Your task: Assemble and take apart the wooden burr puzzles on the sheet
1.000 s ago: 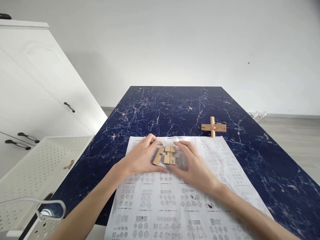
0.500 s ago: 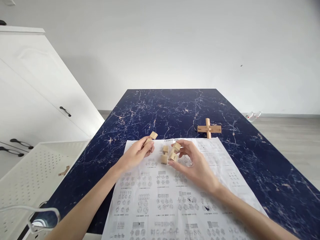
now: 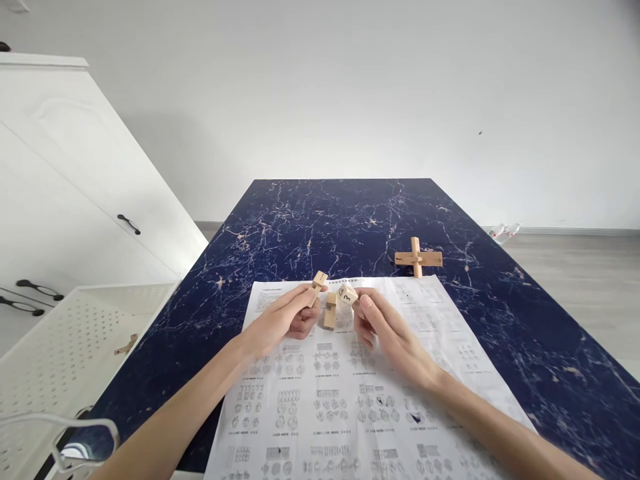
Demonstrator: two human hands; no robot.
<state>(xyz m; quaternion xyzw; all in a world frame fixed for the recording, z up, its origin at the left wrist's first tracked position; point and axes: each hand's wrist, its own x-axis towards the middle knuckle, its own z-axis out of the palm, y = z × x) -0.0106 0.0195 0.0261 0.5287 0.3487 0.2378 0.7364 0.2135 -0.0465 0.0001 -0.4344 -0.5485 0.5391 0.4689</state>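
My left hand point(image 3: 296, 313) is closed on a notched wooden puzzle piece point(image 3: 319, 279), its marked end poking up past the fingertips. Between the two hands, another notched wooden piece point(image 3: 330, 312) lies on the printed instruction sheet point(image 3: 280, 417). My right hand point(image 3: 385, 327) pinches a wooden puzzle piece point(image 3: 347, 295) with a "3" on its face, tilted toward the middle. The fingers hide part of each held piece.
A cross-shaped wooden assembly point(image 3: 416, 258) stands just beyond the sheet's far right corner on the dark blue marbled table point(image 3: 340, 220). A white perforated basket point(image 3: 65, 340) holding a wooden piece point(image 3: 127, 344) is at the left, beside a white cabinet point(image 3: 90, 180).
My left hand has moved right, closer to the middle. My right hand has lifted and turned its piece, so the "3" now shows. The piece between the hands has stayed on the sheet.
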